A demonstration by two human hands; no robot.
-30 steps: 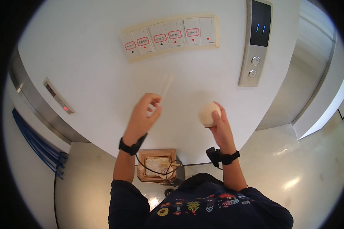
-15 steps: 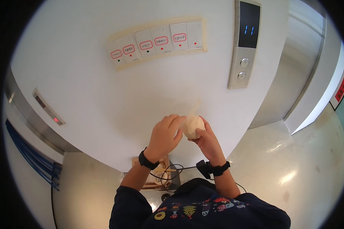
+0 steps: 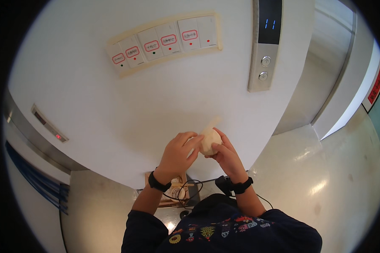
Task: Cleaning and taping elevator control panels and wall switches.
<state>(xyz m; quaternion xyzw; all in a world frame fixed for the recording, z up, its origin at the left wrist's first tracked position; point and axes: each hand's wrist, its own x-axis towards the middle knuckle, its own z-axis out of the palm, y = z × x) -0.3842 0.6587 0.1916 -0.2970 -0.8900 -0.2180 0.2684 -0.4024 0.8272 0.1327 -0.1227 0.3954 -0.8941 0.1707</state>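
Observation:
A cream-coloured roll of masking tape (image 3: 210, 143) is held up in front of the white wall. My right hand (image 3: 229, 157) is closed round its right side, thumb lying across the near face. From the left, my left hand (image 3: 178, 152) reaches its fingertips to the roll's edge; its thumb is apart from the fingers. A pale, see-through strip (image 3: 213, 123) stands up from the top of the roll, blurred. Whether the left fingertips touch this strip I cannot tell.
A row of white switch plates (image 3: 164, 40), framed in cream tape, is on the wall. To its right is a lift call panel (image 3: 264, 65) beside a metal door (image 3: 314, 71). Below my hands are a box of items (image 3: 179, 192) and black cable (image 3: 197, 182). Blue pipes (image 3: 33, 175) run at left.
Both hands and the tape roll have shifted slightly left and down in the picture. The wall panels have shifted too, as the view moved. My right hand keeps its hold on the roll.

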